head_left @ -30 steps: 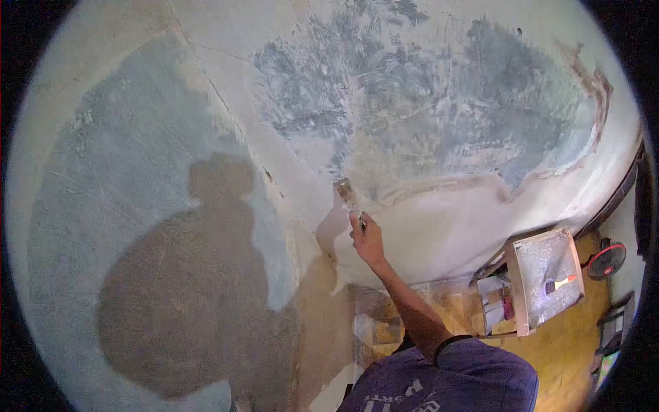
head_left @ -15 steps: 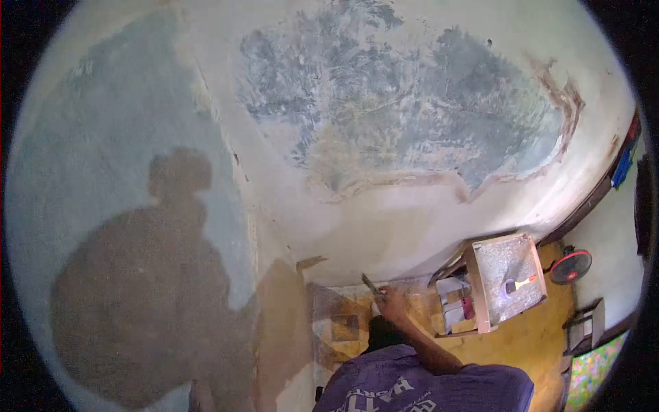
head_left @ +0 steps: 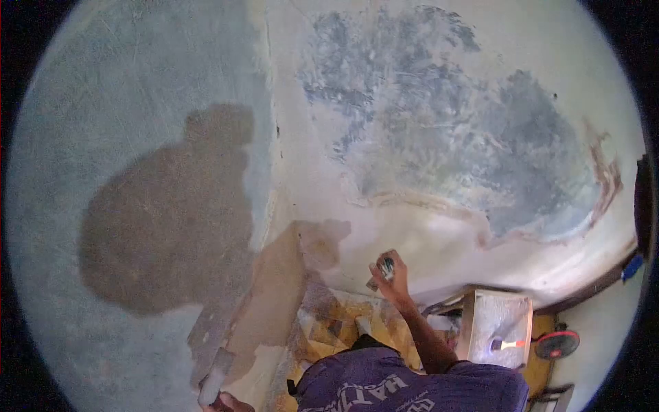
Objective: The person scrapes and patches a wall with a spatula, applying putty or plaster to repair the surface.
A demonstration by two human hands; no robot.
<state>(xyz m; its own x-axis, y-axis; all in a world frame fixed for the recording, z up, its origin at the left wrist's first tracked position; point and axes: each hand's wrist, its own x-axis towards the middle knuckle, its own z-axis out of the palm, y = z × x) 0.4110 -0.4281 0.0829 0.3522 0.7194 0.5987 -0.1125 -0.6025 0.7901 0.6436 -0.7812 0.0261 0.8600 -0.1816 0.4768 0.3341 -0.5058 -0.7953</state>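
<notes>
My right hand is raised in front of the lower wall, its fingers closed around a small scraper. Much of that tool is hidden in the grip. At the bottom left edge, my left hand is closed on a broad-bladed putty knife, held close to the left wall. On the facing wall spreads a rough grey-blue patch with a ragged brownish lower border.
A small table with a silvery top stands at the right, and a paint brush lies on it. Beside it is a fan with a red rim. Patterned yellow-brown floor shows below the wall corner.
My right hand has risen toward the wall. My left hand with the putty knife has come into view at the bottom left. The view has shifted, moving the wall patch rightward and down.
</notes>
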